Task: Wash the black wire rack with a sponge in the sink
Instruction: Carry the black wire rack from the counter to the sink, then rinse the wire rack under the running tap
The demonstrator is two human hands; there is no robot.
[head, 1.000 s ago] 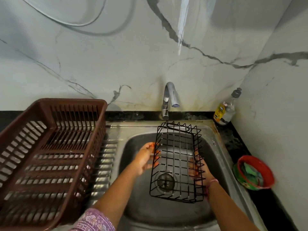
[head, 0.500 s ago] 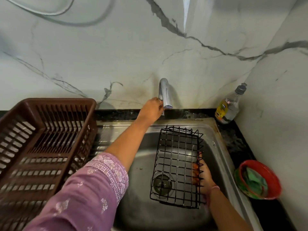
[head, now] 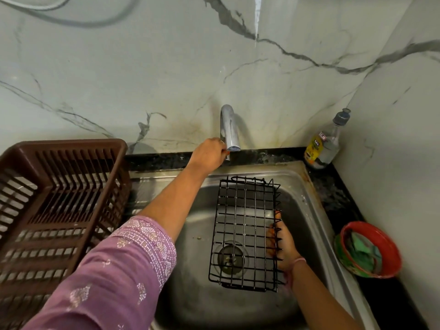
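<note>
The black wire rack (head: 245, 231) stands tilted in the steel sink (head: 195, 234), over the drain. My right hand (head: 284, 241) grips its right side, fingers hooked through the wires. My left hand (head: 209, 153) reaches up to the chrome tap (head: 229, 129) and curls around the handle at its base. No water shows under the spout. A green sponge (head: 362, 248) lies in a red bowl (head: 390, 248) on the counter to the right of the sink.
A brown plastic dish drainer (head: 59, 206) stands on the left drainboard. A clear bottle with a yellow label (head: 323, 144) stands in the back right corner. Marble walls close in behind and on the right.
My left hand let go of the rack's left side and rose to the tap handle. The right hand keeps holding the rack, which has sunk slightly lower in the sink.
</note>
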